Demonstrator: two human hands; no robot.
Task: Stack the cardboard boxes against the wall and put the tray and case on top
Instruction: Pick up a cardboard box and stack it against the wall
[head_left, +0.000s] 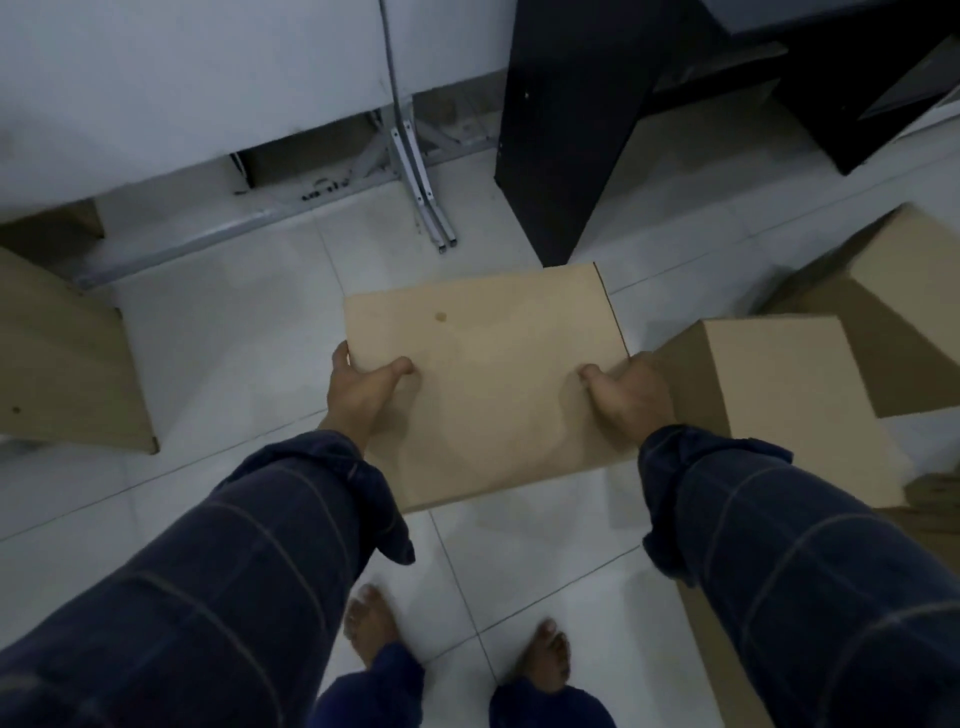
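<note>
Now I hold the box (483, 384) flat in the air, left hand (358, 387) and right hand (631, 397) gripping its two short ends. Its long side faces the wall (182, 78) ahead.

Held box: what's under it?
Under the held box, gripped by left hand and right hand, white tile floor shows around it; directly beneath is covered.

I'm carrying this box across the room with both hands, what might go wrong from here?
1. The box hides the floor ahead; bare feet could stub on the metal legs or the black cabinet.
2. The left hand and right hand only grip the near edges, so the far end may tip.
3. Other boxes crowd the right side.
</note>
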